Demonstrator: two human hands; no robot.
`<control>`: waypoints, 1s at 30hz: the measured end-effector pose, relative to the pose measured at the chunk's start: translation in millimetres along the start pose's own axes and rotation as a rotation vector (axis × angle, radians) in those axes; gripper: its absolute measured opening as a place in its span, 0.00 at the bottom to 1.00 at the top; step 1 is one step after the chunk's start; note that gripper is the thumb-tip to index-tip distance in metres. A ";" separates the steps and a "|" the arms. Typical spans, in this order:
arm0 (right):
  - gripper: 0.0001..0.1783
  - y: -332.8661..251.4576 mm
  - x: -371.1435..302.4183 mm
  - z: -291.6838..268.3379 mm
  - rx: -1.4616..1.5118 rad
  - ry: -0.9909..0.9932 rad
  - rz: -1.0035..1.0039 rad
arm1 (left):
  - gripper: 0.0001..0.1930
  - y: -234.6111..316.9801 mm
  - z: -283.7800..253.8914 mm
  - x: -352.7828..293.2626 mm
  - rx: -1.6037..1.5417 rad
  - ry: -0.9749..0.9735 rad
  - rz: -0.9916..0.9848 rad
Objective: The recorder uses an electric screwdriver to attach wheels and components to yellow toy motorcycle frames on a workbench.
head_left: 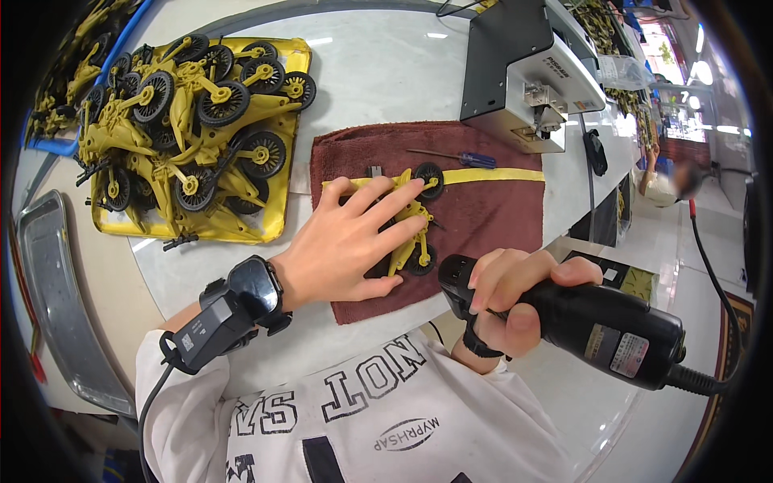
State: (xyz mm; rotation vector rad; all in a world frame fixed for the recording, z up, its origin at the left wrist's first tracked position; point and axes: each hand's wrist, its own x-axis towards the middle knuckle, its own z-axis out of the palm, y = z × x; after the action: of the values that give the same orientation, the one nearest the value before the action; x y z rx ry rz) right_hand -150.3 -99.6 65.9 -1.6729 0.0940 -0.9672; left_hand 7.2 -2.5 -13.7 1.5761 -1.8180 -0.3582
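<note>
My left hand (342, 241) lies with spread fingers over a yellow toy motorcycle (412, 219) with black wheels, on a maroon cloth (483, 217). My fingers and palm hide part of the toy. In my right hand (515, 302) is a black corded power tool (608, 326) with a thick round body, its exact kind unclear. The fingers wrap round the narrower end, just off the cloth's lower right edge. Beyond the toy lies a screwdriver (467, 159) with a blue handle. A small grey metal piece (374, 171) sits by my left fingertips.
At the left, a yellow tray (294, 60) is heaped with several yellow toy motorcycles. A white and black machine (523, 80) stands at the back right. A grey metal tray (60, 266) lies at far left. The tool's cord (717, 282) loops up at the right.
</note>
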 end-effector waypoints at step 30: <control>0.18 -27.7 -1.5 -83.2 0.139 0.658 -0.042 | 0.33 -6.6 -199.9 -384.5 0.896 0.407 -1.354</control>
State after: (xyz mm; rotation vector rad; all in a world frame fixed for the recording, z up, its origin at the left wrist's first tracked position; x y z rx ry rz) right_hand -215.1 -153.5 89.7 -1.1798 0.4200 -1.4896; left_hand 150.8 406.0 3.8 3.0465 -0.2968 0.2675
